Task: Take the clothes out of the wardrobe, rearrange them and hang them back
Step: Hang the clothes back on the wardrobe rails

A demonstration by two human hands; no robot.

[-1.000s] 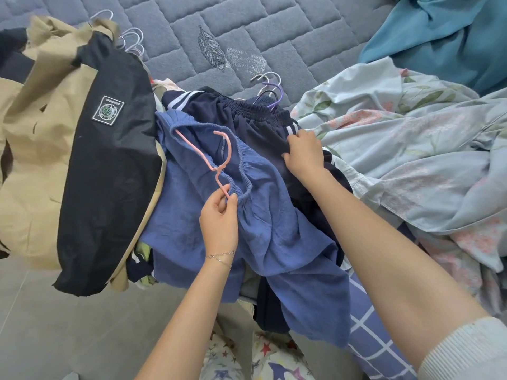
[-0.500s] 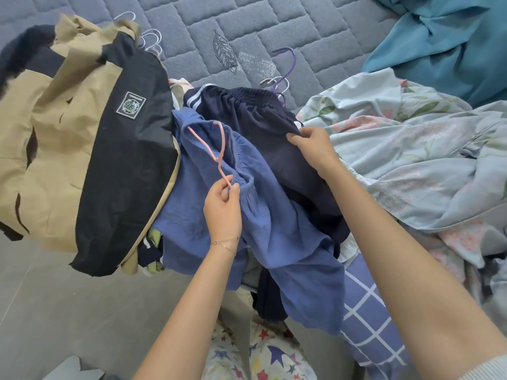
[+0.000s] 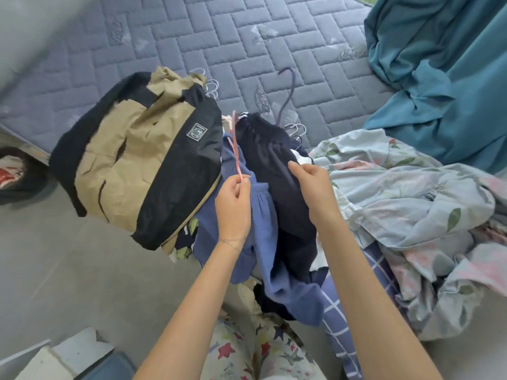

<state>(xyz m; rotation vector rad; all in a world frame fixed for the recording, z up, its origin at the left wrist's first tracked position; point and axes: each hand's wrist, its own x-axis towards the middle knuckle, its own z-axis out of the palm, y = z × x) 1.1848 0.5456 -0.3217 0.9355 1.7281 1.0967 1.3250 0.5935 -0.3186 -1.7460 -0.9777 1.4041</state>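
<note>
- The pink hanger [image 3: 236, 149] stood up out of the blue trousers [image 3: 260, 215], pinched at its lower end by the left hand [image 3: 233, 204].
- Just beside it, the right hand [image 3: 312, 185] pinched the navy trousers [image 3: 274, 165].
- Best, I judged: pin the navy cloth and draw the hanger straight up, so it does not snag.
- A tan-and-black jacket [image 3: 142, 160] crowded the left hand's outer side and floral bedding [image 3: 411, 187] the right's; the mattress [image 3: 247, 37] beyond the hands offered room.

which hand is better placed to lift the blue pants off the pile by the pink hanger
Left, probably. The left hand pinches the pink hanger right at the waistband of the blue pants, so it can lift straight up. The right hand is occupied, gripping the dark navy garment beside them.
</note>
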